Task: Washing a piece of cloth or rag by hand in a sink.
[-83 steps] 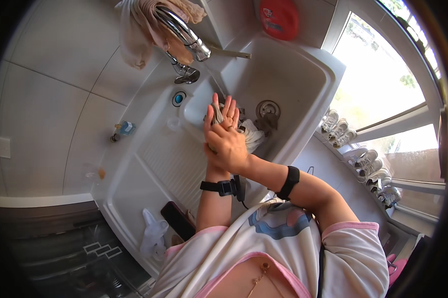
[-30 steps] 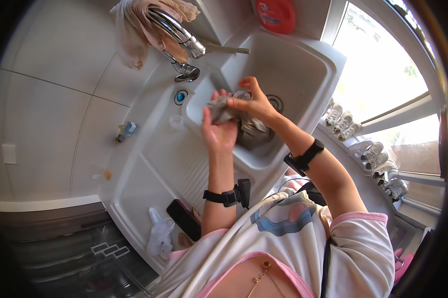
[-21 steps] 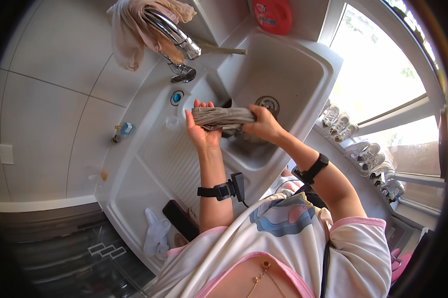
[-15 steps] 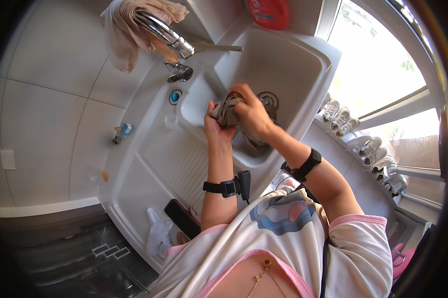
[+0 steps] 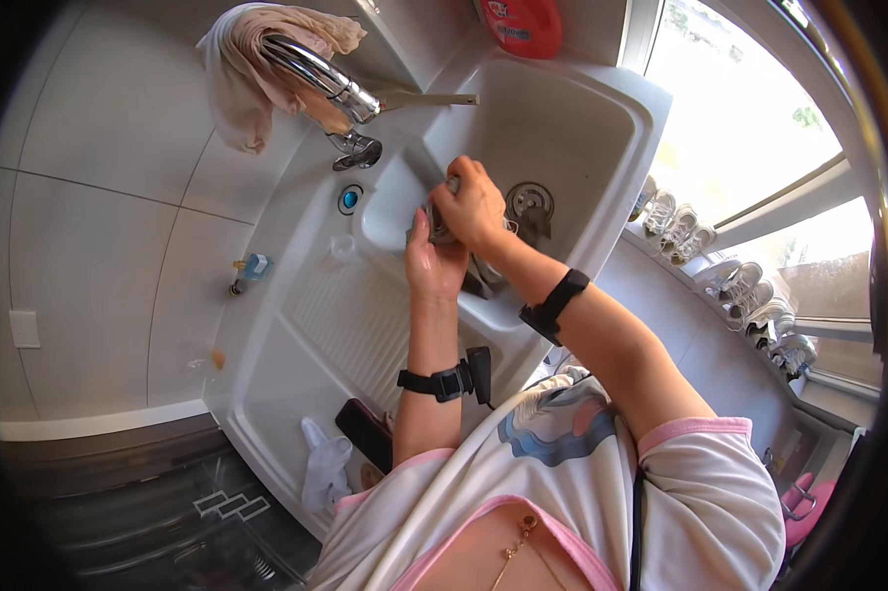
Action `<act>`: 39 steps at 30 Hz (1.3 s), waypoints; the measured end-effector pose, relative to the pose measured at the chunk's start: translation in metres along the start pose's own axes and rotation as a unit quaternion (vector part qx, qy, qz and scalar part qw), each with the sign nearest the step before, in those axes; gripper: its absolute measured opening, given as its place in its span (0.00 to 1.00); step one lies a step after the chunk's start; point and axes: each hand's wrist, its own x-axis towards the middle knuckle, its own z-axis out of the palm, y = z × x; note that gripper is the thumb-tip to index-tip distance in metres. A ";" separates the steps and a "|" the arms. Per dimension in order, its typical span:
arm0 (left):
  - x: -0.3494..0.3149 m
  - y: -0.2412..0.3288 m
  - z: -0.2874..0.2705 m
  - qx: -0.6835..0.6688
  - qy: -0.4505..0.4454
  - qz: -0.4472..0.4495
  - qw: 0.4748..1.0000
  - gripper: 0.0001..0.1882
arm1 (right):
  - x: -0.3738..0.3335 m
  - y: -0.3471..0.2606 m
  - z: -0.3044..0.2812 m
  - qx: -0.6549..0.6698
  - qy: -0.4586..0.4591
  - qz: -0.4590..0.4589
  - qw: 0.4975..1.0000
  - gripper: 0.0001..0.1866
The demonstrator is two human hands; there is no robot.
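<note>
Over the basin, my left hand cups a wet grey-beige cloth from below, its palm turned up. My right hand presses down on the same bunched cloth from above, fingers curled round it. Most of the bundle is hidden between the two hands, and a loose end hangs below them. A greyish piece of fabric lies over the drain; I cannot tell whether it belongs to the same cloth. Under both hands is the white sink.
A chrome faucet draped with a beige cloth stands at the far left. Behind the basin is a red bottle. On the ribbed washboard side lie a dark phone and a white sock-like cloth. Several shoes line the window ledge.
My right hand has moved slightly left and turned over the cloth, covering more of it. The bundle shows less between my hands. The view has shifted a little.
</note>
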 end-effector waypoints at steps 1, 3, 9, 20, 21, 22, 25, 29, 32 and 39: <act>0.000 -0.001 -0.001 0.000 -0.003 -0.004 1.000 0.21 | 0.001 0.005 -0.004 0.012 -0.020 0.020 1.000 0.08; 0.002 -0.001 -0.005 -0.078 -0.012 -0.044 0.996 0.22 | -0.017 0.004 -0.006 -0.006 -0.038 -0.056 0.998 0.09; -0.008 -0.003 0.003 0.026 -0.090 0.035 0.995 0.29 | -0.056 -0.044 -0.024 -0.072 -0.131 -0.274 0.950 0.10; 0.002 0.003 -0.016 -0.030 -0.058 -0.009 0.998 0.24 | -0.033 -0.011 -0.010 -0.072 -0.129 -0.049 0.988 0.10; 0.002 0.010 -0.011 -0.038 -0.028 -0.019 0.999 0.26 | -0.056 -0.017 -0.008 -0.044 -0.101 -0.164 0.980 0.08; -0.005 0.003 -0.006 -0.063 -0.109 0.014 0.992 0.26 | -0.069 -0.022 -0.008 -0.017 -0.067 -0.272 0.960 0.06; -0.005 -0.010 -0.021 -0.106 -0.101 0.021 0.989 0.26 | -0.073 -0.038 -0.011 -0.194 0.015 -0.311 0.930 0.08; -0.001 -0.013 -0.020 -0.040 0.088 0.005 0.995 0.19 | -0.009 -0.009 0.006 -0.115 -0.149 -0.056 0.981 0.09; 0.001 -0.003 0.002 0.029 0.047 0.049 0.997 0.18 | 0.020 0.007 0.001 -0.001 -0.110 0.036 0.993 0.13; 0.032 0.045 0.029 -0.079 0.148 0.055 0.984 0.16 | 0.026 0.023 -0.034 0.267 -0.341 0.179 0.883 0.28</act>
